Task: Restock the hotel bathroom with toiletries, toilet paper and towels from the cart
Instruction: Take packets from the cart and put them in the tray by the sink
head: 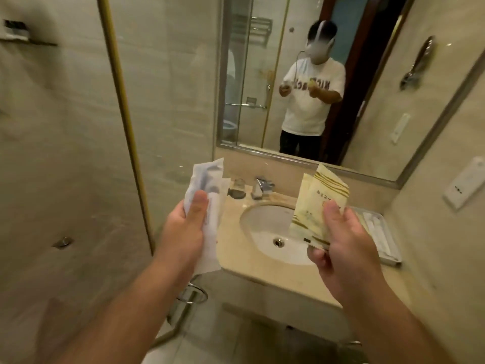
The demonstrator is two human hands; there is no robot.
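Right hand pinches yellow packets, long axis upright, above the table; the tray at its right edge lies just beyond (nearer this hand). Left hand grips white packets.

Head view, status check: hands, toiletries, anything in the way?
Left hand grips white packets; right hand grips yellow striped packets. Neither set down yet. Tray on counter, right side, part-filled; glass stands by tap.
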